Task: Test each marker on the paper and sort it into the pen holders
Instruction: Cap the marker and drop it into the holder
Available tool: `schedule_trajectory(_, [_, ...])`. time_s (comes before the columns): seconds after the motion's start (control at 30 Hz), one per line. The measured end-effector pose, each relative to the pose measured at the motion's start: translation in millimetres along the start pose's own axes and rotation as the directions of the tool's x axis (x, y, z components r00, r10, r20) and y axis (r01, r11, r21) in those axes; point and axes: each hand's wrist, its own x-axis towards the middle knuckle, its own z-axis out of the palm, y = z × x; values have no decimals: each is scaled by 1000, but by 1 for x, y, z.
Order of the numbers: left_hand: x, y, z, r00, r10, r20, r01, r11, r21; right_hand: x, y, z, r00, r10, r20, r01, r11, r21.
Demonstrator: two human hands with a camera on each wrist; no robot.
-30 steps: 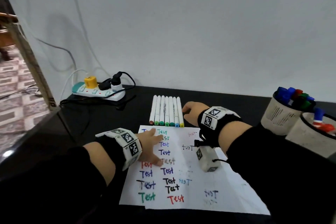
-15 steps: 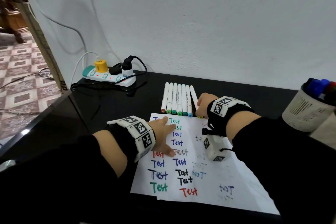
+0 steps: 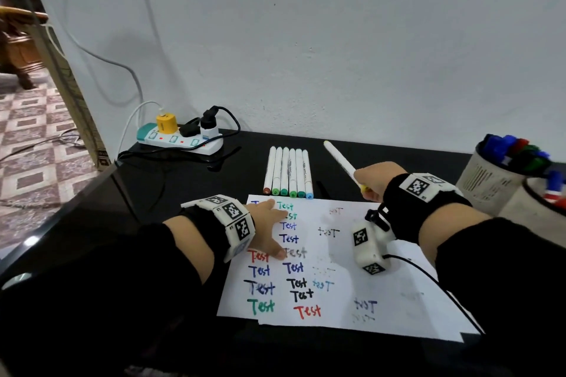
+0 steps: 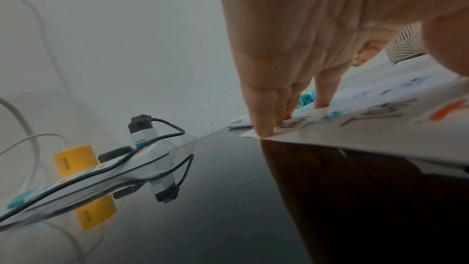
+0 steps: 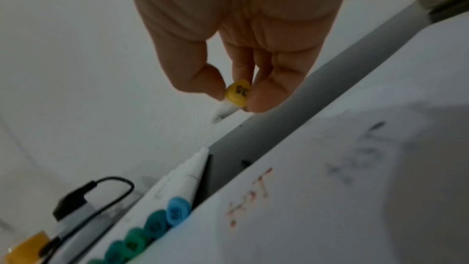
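My right hand (image 3: 372, 182) pinches a white marker with a yellow cap (image 5: 237, 94) near its capped end; its white barrel (image 3: 340, 159) slants up and left over the black table. My left hand (image 3: 269, 228) lies flat with straight fingers (image 4: 264, 119) pressing the top left of the white paper (image 3: 352, 254), which carries many coloured "Test" scribbles. A row of several white markers (image 3: 289, 173) with coloured caps (image 5: 154, 226) lies just beyond the paper's far edge. Two pale pen holders (image 3: 487, 176) stand at the right, holding blue, red and green markers.
A white power strip (image 3: 180, 139) with a yellow charger and black plugs sits at the table's back left, its cables trailing. The glossy black table (image 3: 122, 208) ends at a left edge above a tiled floor. A white wall runs close behind.
My right hand took the yellow-capped marker from the right end of the row and lifted it off to the right. The left hand stayed on the paper.
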Motion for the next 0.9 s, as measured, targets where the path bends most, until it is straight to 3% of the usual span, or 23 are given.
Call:
schedule_trajectory(0.17, [-12,1,-10,979,-21,-203,-30,970,-241,-28,2,-28,998,-49,41,40,981,191])
schedule_trajectory(0.27, [-17,1,-14,938,-40,-345,-110,907,-406,-47,0,-34,994,-81,71,65,976,206])
schedule_trajectory(0.43, [-27,4,-12,882,-75,-465,-231,790,-567,-70,-3,-29,982,-149,114,123,970,211])
schedule_trajectory(0.53, [-36,4,-11,872,-101,-478,-272,713,-647,-77,-6,-24,980,-162,117,113,931,346])
schedule_trajectory(0.63, [-39,2,-11,876,-130,-465,-272,663,-698,-82,-6,-14,978,-147,149,30,803,595])
schedule_trajectory(0.73, [-40,3,-13,874,-139,-466,-286,629,-723,-84,-6,2,963,-173,205,-19,719,695])
schedule_trajectory(0.9, [-41,9,-18,859,-112,-500,-332,622,-709,-91,-11,22,934,-268,235,61,769,636])
